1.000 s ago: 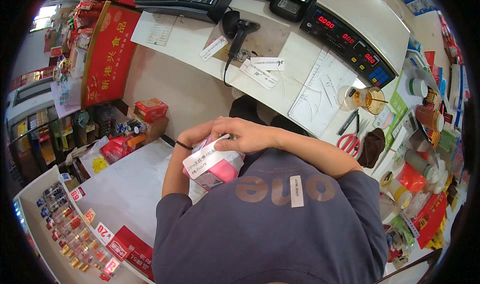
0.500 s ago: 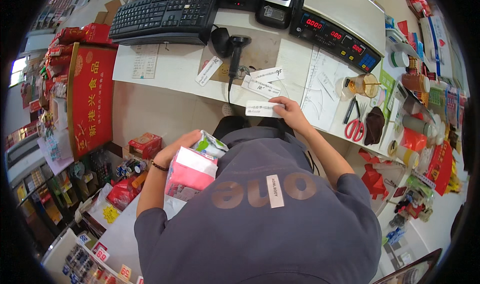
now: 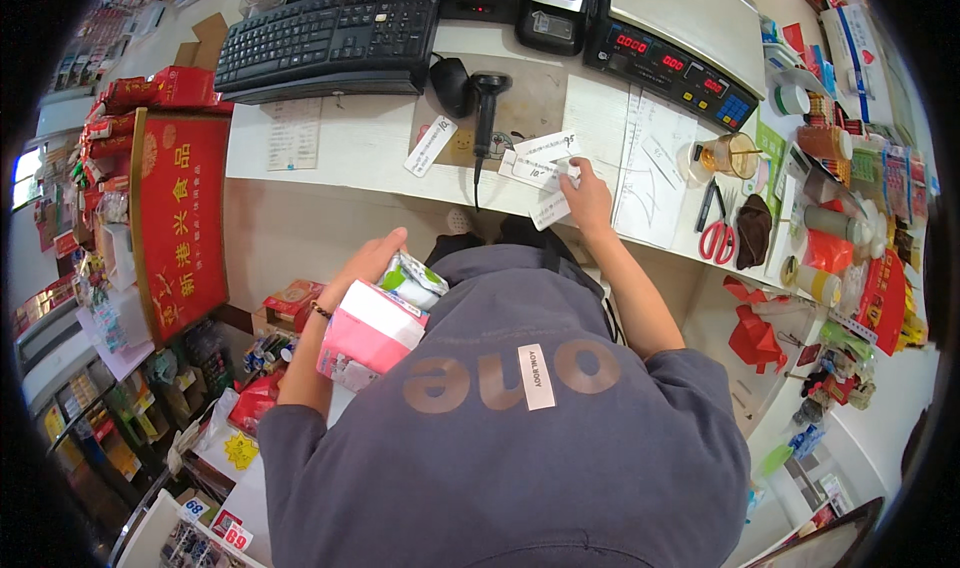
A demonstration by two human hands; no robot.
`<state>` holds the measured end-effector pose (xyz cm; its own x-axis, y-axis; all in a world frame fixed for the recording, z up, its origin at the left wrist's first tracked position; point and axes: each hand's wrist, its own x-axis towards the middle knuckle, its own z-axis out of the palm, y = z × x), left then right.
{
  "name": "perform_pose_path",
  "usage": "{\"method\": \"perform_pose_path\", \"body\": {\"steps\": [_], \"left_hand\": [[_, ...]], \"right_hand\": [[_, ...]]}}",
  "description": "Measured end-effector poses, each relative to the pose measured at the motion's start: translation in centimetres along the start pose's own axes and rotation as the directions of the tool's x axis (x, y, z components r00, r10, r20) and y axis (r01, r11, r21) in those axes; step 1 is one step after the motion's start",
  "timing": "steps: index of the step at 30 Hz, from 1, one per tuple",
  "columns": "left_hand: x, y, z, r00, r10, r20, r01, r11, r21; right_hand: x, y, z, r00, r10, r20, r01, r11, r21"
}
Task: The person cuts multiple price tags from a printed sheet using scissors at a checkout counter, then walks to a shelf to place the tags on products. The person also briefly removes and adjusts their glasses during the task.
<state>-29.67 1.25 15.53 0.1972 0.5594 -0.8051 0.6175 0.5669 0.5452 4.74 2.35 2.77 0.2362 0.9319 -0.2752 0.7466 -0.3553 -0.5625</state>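
Note:
My left hand is curled round a pink-and-white soft pack and a smaller green-and-white packet, holding both against my body; its fingertips are partly hidden. At the counter's front edge, my right hand pinches a white paper tag with writing on it. Its thumb and index finger touch the right end of a small pile of similar handwritten tags. Another such tag lies apart, left of the black barcode scanner.
A black keyboard, a card terminal and a scale line the counter's back. Right of my hand are paper sheets, a glass cup and red-handled scissors. A red box stands at left.
My right hand has moved up and slightly right to the tag pile, and its tag has tilted. The packs in my left arm have shifted slightly left.

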Motion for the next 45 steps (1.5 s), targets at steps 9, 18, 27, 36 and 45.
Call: {"method": "perform_pose_path", "body": {"steps": [9, 18, 27, 36, 45], "left_hand": [[-1.0, 3.7, 2.5, 0.999, 0.023, -0.046, -0.033, 0.97, -0.241], [-1.9, 5.8, 3.7, 0.991, -0.011, -0.136, -0.031, 0.952, -0.304], [0.0, 4.1, 2.9, 0.999, 0.009, -0.053, -0.023, 0.965, -0.262], [-0.5, 3.9, 1.0, 0.987, 0.158, -0.014, -0.158, 0.987, -0.027], [0.1, 2.6, -1.3, 0.987, 0.12, 0.11, -0.093, 0.97, -0.224]], "right_hand": [[1.3, 0.1, -0.4, 0.971, -0.166, 0.169, 0.193, 0.969, -0.155], [2.3, 1.4, -2.5, 0.96, -0.158, 0.232, 0.117, 0.977, 0.181], [6.5, 6.8, -7.5, 0.977, -0.04, 0.209, -0.054, 0.902, 0.428], [3.3, 5.7, -5.5, 0.963, 0.192, 0.191, -0.269, 0.776, 0.571], [0.0, 6.0, -5.2, 0.953, 0.254, 0.163, -0.298, 0.703, 0.646]]}}
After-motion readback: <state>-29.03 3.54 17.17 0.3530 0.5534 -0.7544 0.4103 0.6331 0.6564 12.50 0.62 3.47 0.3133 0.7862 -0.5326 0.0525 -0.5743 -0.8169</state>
